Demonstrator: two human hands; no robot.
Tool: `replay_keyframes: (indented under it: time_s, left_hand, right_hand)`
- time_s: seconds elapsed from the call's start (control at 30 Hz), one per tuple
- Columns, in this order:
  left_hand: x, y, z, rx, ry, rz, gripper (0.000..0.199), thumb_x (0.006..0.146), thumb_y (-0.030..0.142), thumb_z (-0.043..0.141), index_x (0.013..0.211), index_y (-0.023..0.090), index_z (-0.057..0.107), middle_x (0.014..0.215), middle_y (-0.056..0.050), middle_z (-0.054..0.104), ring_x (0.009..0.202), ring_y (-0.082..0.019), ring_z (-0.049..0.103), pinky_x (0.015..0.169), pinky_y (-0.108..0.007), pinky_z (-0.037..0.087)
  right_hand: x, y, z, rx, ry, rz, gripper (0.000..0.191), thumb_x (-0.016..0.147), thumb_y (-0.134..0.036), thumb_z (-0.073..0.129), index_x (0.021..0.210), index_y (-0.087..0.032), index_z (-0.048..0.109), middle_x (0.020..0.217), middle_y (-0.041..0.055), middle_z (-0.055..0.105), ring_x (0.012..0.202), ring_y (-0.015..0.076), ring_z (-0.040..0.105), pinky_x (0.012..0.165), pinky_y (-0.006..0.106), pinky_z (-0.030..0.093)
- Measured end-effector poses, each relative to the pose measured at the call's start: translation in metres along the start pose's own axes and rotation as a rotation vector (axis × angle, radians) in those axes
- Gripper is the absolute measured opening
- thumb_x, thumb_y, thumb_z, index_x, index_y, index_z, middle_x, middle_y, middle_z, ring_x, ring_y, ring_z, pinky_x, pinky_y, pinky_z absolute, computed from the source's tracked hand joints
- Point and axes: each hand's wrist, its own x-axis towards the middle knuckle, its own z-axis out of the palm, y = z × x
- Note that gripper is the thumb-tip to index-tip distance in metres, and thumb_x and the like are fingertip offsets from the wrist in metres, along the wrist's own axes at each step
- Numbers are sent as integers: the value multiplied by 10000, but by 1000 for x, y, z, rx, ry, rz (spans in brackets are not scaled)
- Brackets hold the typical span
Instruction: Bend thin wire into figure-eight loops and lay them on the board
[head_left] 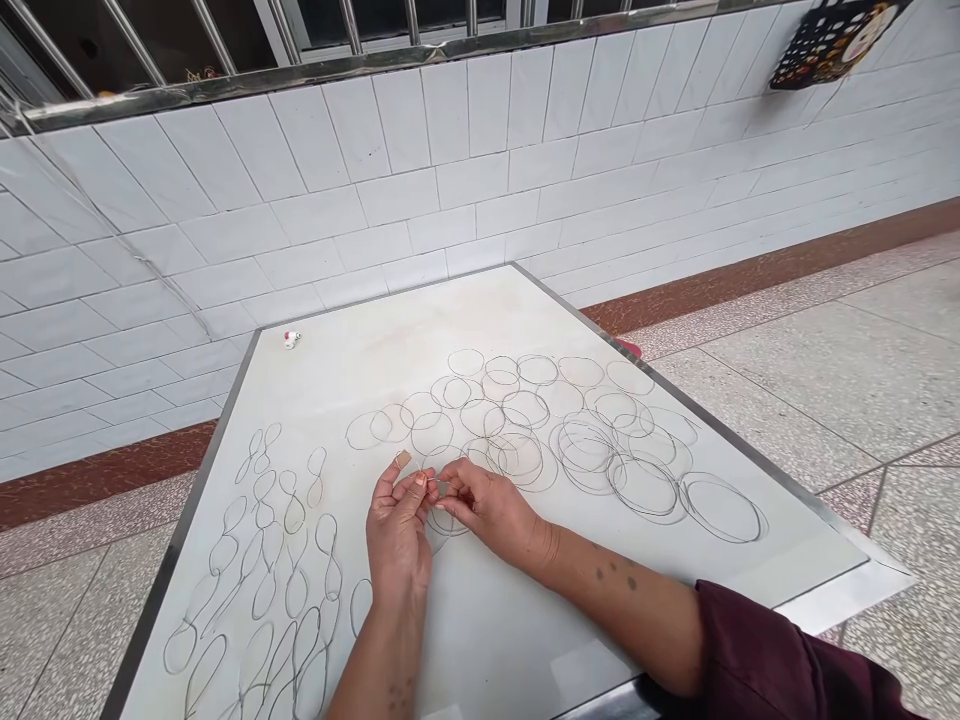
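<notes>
on my feed both hands meet over the table [491,625], fingertips nearly touching. the left hand [421,478] is pinched narrow, thumb against fingers; what sits in that pinch is too fine to tell. the right hand [443,490] is pinched narrow too, with a small grey-green piece [442,489] at its fingertips. the piece lies just right of my left thumb, so the right hand is nearer to it, the left just beside. i can't make out its long axis, nor whether the left fingers touch it.

part of a loop shows below the right fingertips; can't tell if it's raised or resting.

wire rings [504,431] lie beyond the hands and off to the right, many overlapping, right hand nearer. figure-eight loops [291,497] lie left of the left hand, which is nearer to them; their long axes run mostly away from me, some slanted. a small white-and-red item [292,340] sits at the far left corner, well apart from both hands.
</notes>
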Motion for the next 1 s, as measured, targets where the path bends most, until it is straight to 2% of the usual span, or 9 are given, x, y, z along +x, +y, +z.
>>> replay_keyframes:
  time_s: [0.23, 0.4, 0.63, 0.83, 1.0]
  left_hand:
    - [0, 0, 0, -61, 18, -38, 413, 767, 83, 723, 1165, 147, 631, 817, -48, 699, 702, -123, 658, 769, -271, 549]
    - [0, 0, 0, -142, -17, -73, 390, 794, 31, 673, 1169, 135, 643, 782, -37, 682, 660, -100, 633, 722, -233, 549]
    - [2, -1, -1, -241, -75, -57, 405, 752, 55, 736, 1133, 180, 675, 754, 5, 649, 663, -80, 605, 731, -202, 533]
    - [1, -3, 2, -118, -76, 59, 472, 723, 175, 822, 1154, 212, 634, 755, 21, 665, 780, -105, 636, 850, -256, 508]
    - [0, -6, 4, -55, -49, 81, 501, 707, 232, 839, 1150, 210, 607, 762, 22, 669, 802, -123, 643, 866, -294, 494]
  right_hand:
    - [1, 9, 3, -176, 75, -193, 80, 921, -223, 576, 999, -232, 585, 773, -8, 641, 709, 158, 596, 591, 258, 435]
    - [1, 11, 3, -164, 81, -246, 81, 959, -270, 533, 985, -232, 599, 796, 9, 650, 743, 167, 609, 605, 264, 447]
    - [2, 6, -1, 51, 46, -163, 78, 951, -286, 556, 990, -239, 604, 845, 5, 666, 749, 156, 606, 677, 282, 489]
    - [4, 3, -2, 91, 94, -150, 130, 959, -328, 550, 962, -249, 654, 866, 19, 616, 786, 157, 584, 696, 286, 489]
    - [3, 2, 1, 114, 161, -141, 98, 938, -255, 561, 888, -240, 643, 799, 6, 616, 772, 159, 572, 671, 278, 473]
